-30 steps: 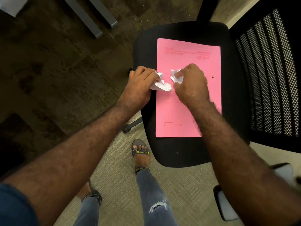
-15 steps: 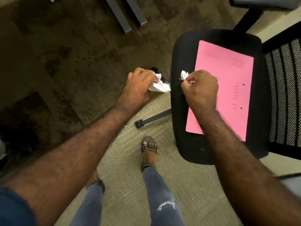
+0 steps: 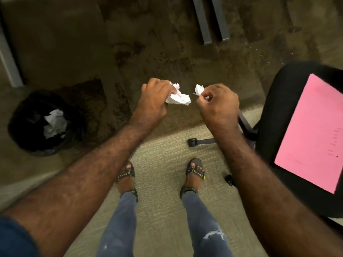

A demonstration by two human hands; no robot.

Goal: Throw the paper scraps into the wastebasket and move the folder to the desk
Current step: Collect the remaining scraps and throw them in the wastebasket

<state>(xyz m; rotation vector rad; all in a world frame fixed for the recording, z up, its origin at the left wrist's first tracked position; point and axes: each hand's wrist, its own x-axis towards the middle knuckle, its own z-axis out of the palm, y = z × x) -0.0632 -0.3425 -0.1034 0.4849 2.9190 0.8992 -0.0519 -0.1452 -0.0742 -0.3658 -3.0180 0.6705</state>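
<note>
My left hand (image 3: 155,100) is closed around a crumpled white paper scrap (image 3: 179,98) that sticks out to the right of the fist. My right hand (image 3: 218,102) pinches a smaller white scrap (image 3: 199,89) between its fingertips. Both hands hover above the dark carpet, a little apart from each other. A black wastebasket (image 3: 22,125) with a dark liner stands on the floor at the left, with white crumpled paper (image 3: 54,124) inside it. The pink folder (image 3: 313,130) lies flat on the black chair seat (image 3: 269,112) at the right.
My two sandalled feet stand on a light carpet strip below the hands. Chair base legs with castors (image 3: 193,142) reach out from under the seat. Two grey metal bars (image 3: 211,19) lie on the dark carpet at the top. A pale furniture edge (image 3: 8,58) runs along the far left.
Both hands have lifted the scraps off the pink folder and carried them left, away from the chair. The view has swung left, bringing the wastebasket into sight.
</note>
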